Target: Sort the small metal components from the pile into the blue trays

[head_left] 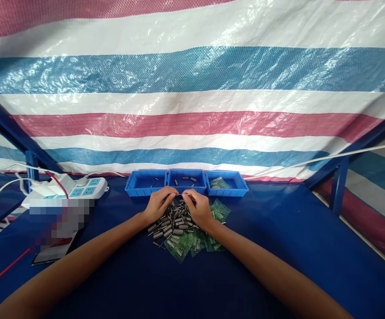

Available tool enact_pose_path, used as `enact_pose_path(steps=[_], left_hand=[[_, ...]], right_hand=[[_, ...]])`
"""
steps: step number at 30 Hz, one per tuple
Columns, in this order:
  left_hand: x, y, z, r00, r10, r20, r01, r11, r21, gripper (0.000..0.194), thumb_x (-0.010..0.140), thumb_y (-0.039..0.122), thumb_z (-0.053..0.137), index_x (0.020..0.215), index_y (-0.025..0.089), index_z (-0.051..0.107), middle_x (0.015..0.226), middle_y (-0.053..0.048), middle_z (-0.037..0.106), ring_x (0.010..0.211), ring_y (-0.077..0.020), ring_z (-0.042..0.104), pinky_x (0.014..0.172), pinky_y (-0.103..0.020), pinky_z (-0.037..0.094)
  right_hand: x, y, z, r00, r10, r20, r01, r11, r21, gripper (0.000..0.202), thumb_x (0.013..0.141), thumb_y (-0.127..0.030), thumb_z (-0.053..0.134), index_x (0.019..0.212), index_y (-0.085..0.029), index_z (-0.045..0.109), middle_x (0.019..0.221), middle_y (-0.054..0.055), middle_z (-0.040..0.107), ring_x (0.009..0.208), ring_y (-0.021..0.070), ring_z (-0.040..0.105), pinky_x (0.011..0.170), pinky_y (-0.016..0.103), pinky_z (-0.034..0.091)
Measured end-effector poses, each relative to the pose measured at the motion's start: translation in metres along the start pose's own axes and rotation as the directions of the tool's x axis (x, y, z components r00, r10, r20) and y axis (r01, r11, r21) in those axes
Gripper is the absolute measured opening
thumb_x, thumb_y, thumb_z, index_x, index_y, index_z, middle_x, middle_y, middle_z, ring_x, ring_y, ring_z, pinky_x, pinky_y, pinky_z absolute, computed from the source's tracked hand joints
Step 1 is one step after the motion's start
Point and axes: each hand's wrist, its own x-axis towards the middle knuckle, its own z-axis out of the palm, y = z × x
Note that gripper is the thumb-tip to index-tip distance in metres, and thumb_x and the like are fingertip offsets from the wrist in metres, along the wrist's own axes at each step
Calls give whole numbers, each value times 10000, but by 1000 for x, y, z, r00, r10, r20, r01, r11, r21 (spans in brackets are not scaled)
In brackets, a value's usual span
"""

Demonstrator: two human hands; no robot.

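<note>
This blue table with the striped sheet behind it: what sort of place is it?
Probably a makeshift workshop bench. A heap of small metal parts lies on the blue table, blue plastic bins stand behind it, and a striped tarpaulin hangs as a backdrop.

Three blue plastic bins beyond the fingers; one power strip to their left; uncountable metal cylinders beneath.

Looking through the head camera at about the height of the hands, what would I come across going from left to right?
White power strip → left hand → thin piece, too small to identify → right hand → right-hand blue bin → upright blue post.
</note>
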Motion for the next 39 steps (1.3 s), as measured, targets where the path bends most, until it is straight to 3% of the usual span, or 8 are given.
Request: enact_pose_path(steps=[6,12,20,39], left_hand=[[0,0,0,1000,2,9,-2,1000,-1,240,960,290,394,977,155,591,842,-52,638,649,-120,573,672,-249,471],[0,0,0,1000,0,11,0,1000,3,227,959,276,399,970,159,592,841,-54,638,758,-146,599,727,-260,474],[-1,-1,1,999,-42,0,42,999,-25,224,958,293,404,957,160,584,839,-41,616,659,-120,566,693,-254,456],[-1,1,0,997,-78,22,79,996,-50,216,962,271,378,929,165,563,738,-15,579,739,-144,587,759,-264,444]], right_hand=[[0,1,0,1000,-12,8,12,1000,-10,296,956,-349,377,916,-179,615,724,40,620,623,153,564,575,248,411],[0,4,1,1000,-11,7,11,1000,-2,301,957,-357,375,912,-185,617,735,47,624,650,165,575,572,251,413],[0,2,1,1000,-18,19,18,1000,-13,281,953,-338,391,921,-176,618,718,44,623,627,159,571,571,250,412],[1,2,1,998,-54,14,54,998,12,267,946,-340,425,937,-173,634,765,53,649,624,149,577,587,246,440]])
